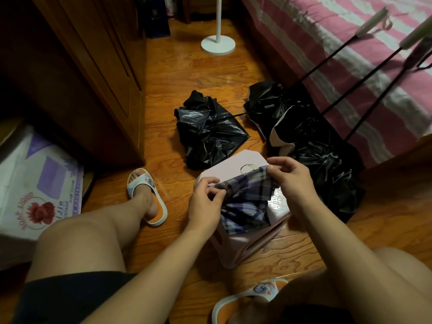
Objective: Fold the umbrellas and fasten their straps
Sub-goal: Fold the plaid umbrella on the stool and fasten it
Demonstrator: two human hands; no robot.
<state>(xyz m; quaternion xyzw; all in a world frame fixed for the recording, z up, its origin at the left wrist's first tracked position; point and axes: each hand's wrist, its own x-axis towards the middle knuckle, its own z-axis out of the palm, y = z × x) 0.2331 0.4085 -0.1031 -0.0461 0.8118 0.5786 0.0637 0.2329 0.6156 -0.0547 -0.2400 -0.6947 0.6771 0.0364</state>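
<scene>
Both hands are pinching the plaid umbrella (245, 202) lying on the pink stool (233, 169) in the near middle, the left hand (205, 204) and the right hand (292, 181) with fingers curled on its cloth, while the box (39, 183) at the near left is showing "SOAP LIQUID" (other print is too small to read).

Umbrella (245, 202) lies on stool (233, 169), other umbrellas (210, 134) behind.
</scene>
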